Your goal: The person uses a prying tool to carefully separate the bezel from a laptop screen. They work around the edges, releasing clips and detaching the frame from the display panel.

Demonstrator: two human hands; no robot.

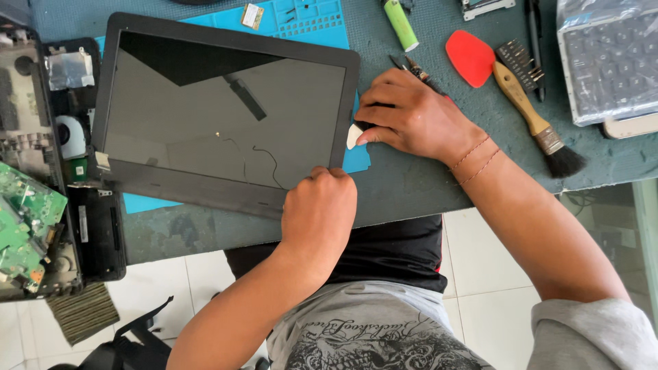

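Laptop screen panel (226, 113) lies flat on the blue work mat (301, 17), dark glass up, a thin crack line running across its lower middle. My left hand (319, 209) is curled closed at the panel's near right corner, fingertips pinching the bezel edge there. My right hand (408, 116) sits just beside the panel's right edge, fingers closed on a small white pry pick (354, 135) whose tip touches the seam of the bezel. Behind that hand, tweezers (411, 68) lie partly hidden under my knuckles. Further right on the green table cover (411, 185): a red triangular opening pick (469, 58), a wooden-handled brush (534, 120) with black bristles, a rack of screwdriver bits (519, 63). A green cylindrical cell (400, 24) rests near the mat's far edge. A wrapped keyboard (610, 58) lies at far right. To my left, the opened laptop base (51, 164) with a green circuit board (27, 226) exposed.
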